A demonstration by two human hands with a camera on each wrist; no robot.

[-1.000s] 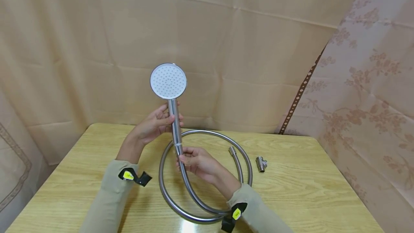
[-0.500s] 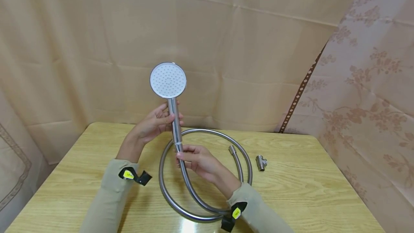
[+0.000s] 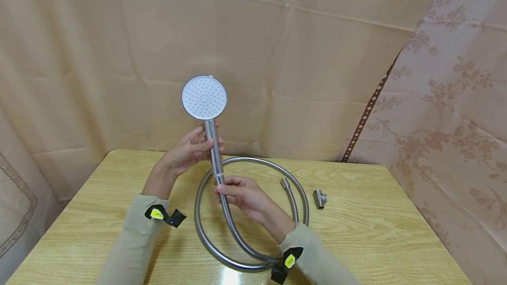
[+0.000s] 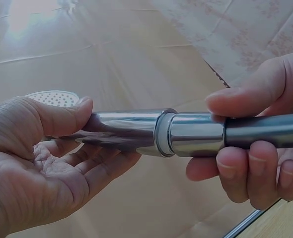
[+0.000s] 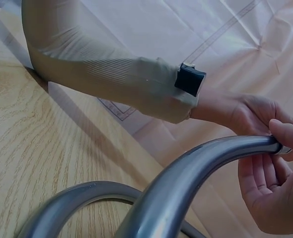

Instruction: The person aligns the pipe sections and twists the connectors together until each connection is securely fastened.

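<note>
A chrome shower head point(image 3: 204, 97) with a round white nozzle face stands upright above the table, tilted slightly left. My left hand point(image 3: 186, 152) grips its handle point(image 4: 129, 124), thumb in front and fingers behind. At the handle's lower end, my right hand point(image 3: 245, 197) pinches the metal end fitting point(image 4: 198, 134) of the shower hose between thumb and fingers. Fitting and handle meet in line, with a narrow white ring showing between them in the left wrist view. From there the grey hose point(image 5: 176, 183) curves down and lies looped on the table.
The hose's other end fitting point(image 3: 285, 183) lies inside the loop on the wooden table point(image 3: 356, 232). A small chrome tee fitting point(image 3: 320, 199) stands to the right of the loop. Behind the table hangs a beige curtain point(image 3: 253, 56), with a floral one point(image 3: 447, 113) at the right.
My right fingers have shifted slightly up around the hose fitting, and the thumb has moved a little left. The shower head has tipped very slightly left; the left hand keeps its grip.
</note>
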